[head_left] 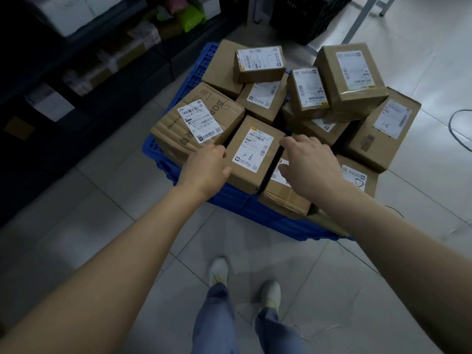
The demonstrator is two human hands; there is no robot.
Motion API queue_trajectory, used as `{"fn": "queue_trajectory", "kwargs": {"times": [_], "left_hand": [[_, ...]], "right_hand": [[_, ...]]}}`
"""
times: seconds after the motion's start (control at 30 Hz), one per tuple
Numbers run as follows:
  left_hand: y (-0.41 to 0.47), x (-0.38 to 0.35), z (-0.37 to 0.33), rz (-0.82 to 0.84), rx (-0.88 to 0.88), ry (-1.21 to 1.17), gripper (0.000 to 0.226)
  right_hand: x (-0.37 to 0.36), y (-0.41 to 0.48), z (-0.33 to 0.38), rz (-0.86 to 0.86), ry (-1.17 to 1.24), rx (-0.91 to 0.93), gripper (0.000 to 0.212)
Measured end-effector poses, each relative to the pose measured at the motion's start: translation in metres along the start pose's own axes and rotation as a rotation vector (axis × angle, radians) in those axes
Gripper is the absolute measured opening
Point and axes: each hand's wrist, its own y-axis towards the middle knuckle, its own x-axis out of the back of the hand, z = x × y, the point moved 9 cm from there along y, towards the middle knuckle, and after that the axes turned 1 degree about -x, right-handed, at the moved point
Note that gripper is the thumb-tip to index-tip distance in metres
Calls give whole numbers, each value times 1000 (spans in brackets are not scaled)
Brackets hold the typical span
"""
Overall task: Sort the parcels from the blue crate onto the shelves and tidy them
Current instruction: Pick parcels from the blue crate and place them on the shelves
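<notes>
A blue crate [163,159] on the floor is heaped with several brown cardboard parcels bearing white labels. At the near side lies a small parcel [252,154] whose label is hand-marked "1-6". My left hand [204,166] grips its left side, thumb on the near top edge. My right hand [307,162] reaches to its right side, fingers spread and bent over the edge; whether they touch the box is unclear. A larger creased parcel [196,123] sits just left of it.
Dark shelves [84,72] holding boxes and bags run along the left. More parcels [352,77] pile at the crate's far and right sides. A black crate [306,19] stands behind, a cable [457,131] lies on the tiles at right, and my feet [242,279] stand below.
</notes>
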Motion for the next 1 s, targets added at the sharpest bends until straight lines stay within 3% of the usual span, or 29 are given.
{"fn": "queue_trajectory", "kwargs": {"times": [0.4, 0.63, 0.8, 1.0], "left_hand": [[42, -65, 3, 70, 81, -1, 47], [59, -111, 28, 116, 295, -221, 70], [72, -117, 35, 71, 389, -185, 76], [79, -134, 42, 147, 493, -250, 100]], "right_hand": [[-44, -1, -33, 13, 45, -35, 41], [-73, 0, -49, 32, 46, -47, 40], [-96, 0, -80, 62, 55, -137, 38], [-120, -5, -110, 93, 82, -212, 35]]}}
